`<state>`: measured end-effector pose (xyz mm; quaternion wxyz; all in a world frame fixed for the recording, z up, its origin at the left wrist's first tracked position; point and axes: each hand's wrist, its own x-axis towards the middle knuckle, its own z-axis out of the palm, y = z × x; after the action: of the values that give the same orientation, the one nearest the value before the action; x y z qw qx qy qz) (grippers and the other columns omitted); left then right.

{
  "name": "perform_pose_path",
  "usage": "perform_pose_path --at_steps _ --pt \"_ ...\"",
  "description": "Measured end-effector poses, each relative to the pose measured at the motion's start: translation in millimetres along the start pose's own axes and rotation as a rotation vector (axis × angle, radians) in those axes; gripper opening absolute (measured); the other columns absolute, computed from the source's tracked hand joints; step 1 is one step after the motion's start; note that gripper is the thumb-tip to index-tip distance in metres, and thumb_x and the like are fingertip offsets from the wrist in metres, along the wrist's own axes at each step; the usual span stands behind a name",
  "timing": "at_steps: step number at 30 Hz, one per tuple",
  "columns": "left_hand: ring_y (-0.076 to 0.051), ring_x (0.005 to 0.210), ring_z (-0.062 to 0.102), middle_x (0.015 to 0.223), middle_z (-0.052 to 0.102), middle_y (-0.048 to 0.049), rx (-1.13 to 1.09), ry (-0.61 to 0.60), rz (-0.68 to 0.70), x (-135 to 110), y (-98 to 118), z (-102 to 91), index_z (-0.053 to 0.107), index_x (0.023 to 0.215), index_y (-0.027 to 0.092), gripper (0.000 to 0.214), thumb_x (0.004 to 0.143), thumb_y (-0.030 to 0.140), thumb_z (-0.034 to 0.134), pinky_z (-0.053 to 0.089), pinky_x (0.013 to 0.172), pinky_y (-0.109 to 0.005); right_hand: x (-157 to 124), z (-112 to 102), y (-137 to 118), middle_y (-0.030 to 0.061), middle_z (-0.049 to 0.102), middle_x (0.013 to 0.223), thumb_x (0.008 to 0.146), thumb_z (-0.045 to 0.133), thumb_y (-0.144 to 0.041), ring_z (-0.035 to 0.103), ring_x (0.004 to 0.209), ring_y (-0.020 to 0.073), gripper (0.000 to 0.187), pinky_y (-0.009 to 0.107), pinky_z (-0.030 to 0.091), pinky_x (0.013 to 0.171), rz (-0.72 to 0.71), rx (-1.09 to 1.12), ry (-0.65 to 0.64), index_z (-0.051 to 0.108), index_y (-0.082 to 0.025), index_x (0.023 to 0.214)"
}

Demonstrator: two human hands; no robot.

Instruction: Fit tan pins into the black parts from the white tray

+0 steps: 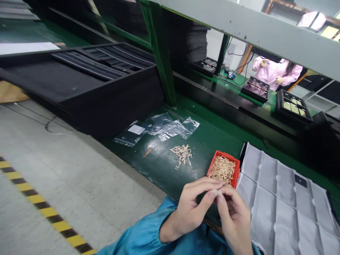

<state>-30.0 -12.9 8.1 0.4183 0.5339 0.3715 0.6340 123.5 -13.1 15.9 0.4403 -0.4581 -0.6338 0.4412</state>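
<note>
My left hand [195,203] and my right hand [233,212] meet fingertip to fingertip at the bench's front edge, both pinched. Whatever is between the fingertips is too small or too hidden to name. Just beyond them stands a red bin [237,170] full of small beige strip-like pieces [221,169]. A loose pile of similar pieces [182,154], some with dark ends, lies on the green bench top to the left of the bin. Right of my hands is a grey-white tray [281,202] with rows of compartments, a small dark rectangular piece [301,180] in one.
Clear plastic bags [170,127] lie behind the pile. A large black box [114,102] stands at the left, beside a green post [160,53]. Across the conveyor line [207,92], black trays [256,88] sit near co-workers in pink [276,72]. A grey beam [239,24] crosses above.
</note>
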Motion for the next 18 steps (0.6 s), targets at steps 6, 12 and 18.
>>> perform_pose_path --at_steps 6,12,18 --pt "-0.023 0.095 0.075 0.101 0.079 -0.0116 -0.184 0.124 -0.284 7 -5 4.4 0.081 0.085 0.016 0.020 0.095 0.032 0.076 0.060 0.086 -0.030 -4 0 3 0.0029 0.074 0.094 0.100 0.061 -0.024 0.072 0.086 0.0149 0.010 0.023 0.058 0.081 -0.051 -0.085 -0.023 0.071 -0.025 0.101" --pt "-0.009 0.066 0.055 0.078 0.062 0.0014 -0.203 0.408 -0.245 30 -18 -21.5 0.074 0.093 0.019 0.020 0.101 0.036 0.070 0.049 0.065 -0.019 1 -12 45 0.0061 0.074 0.096 0.099 0.065 -0.036 0.071 0.090 0.0178 0.016 0.028 0.057 0.084 0.033 -0.122 0.166 0.072 -0.023 0.099" --pt "-0.014 0.068 0.067 0.090 0.069 -0.0041 -0.157 0.201 -0.151 29 -4 -27.7 0.080 0.093 0.018 0.014 0.099 0.026 0.071 0.057 0.068 -0.025 10 -17 55 0.0075 0.076 0.103 0.098 0.067 -0.046 0.074 0.093 0.0178 0.041 0.028 0.060 0.080 0.169 -0.093 0.234 0.062 -0.023 0.132"
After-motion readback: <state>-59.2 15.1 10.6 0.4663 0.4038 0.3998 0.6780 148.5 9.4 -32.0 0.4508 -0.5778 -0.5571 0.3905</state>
